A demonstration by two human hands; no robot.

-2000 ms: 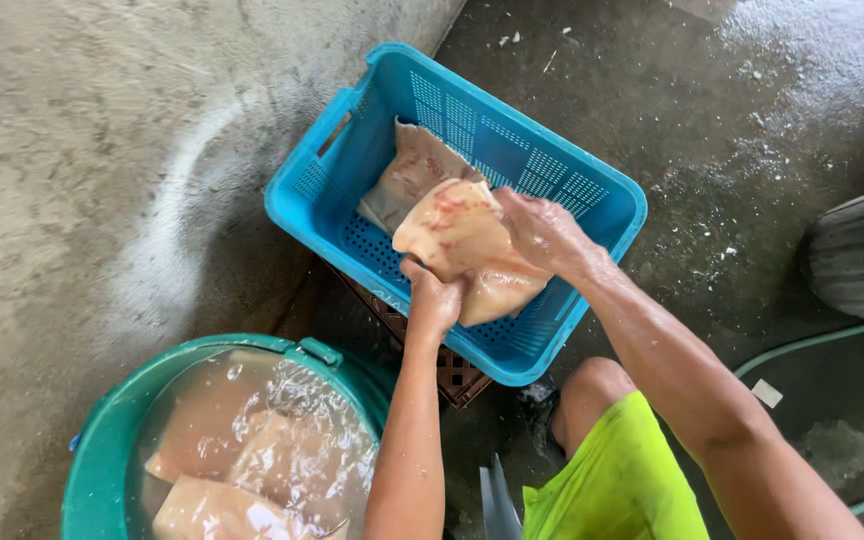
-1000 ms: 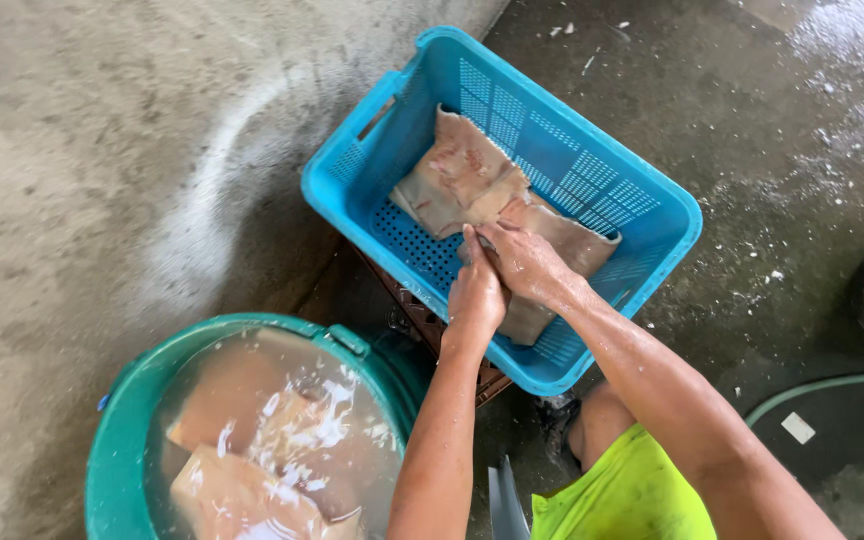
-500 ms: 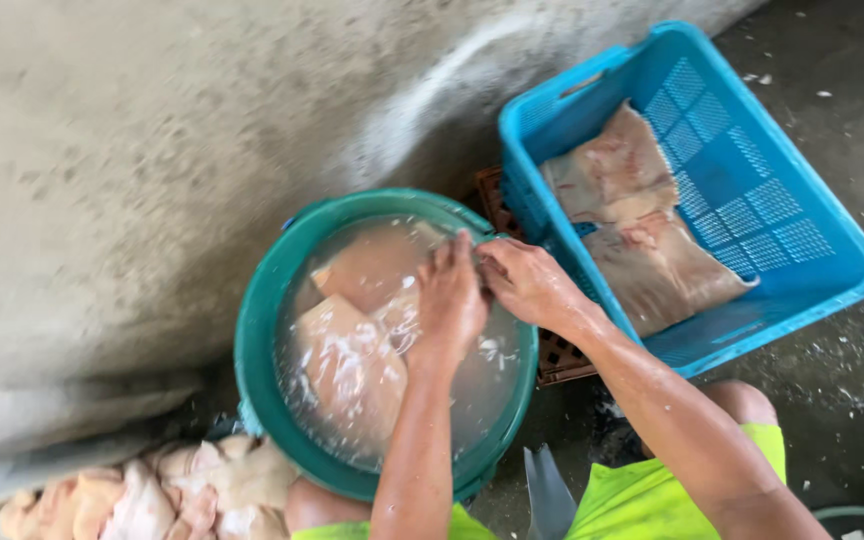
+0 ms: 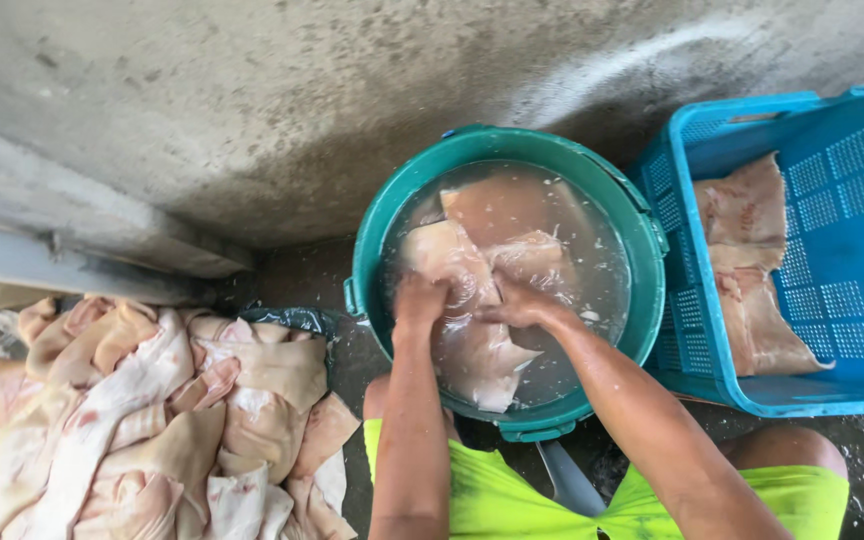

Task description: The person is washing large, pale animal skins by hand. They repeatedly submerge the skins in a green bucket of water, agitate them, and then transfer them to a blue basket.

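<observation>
Now our hands had left the blue crate, where two washed slabs lay flat, and moved to the green bucket. Our left hand and right hand both gripped a pale skin slab underwater. No labels or signs showed; unwashed skins lay heaped to the left.

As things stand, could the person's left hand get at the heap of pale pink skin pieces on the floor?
Probably yes: the left hand is in the green tub, and the heap lies uncovered on that side.
</observation>
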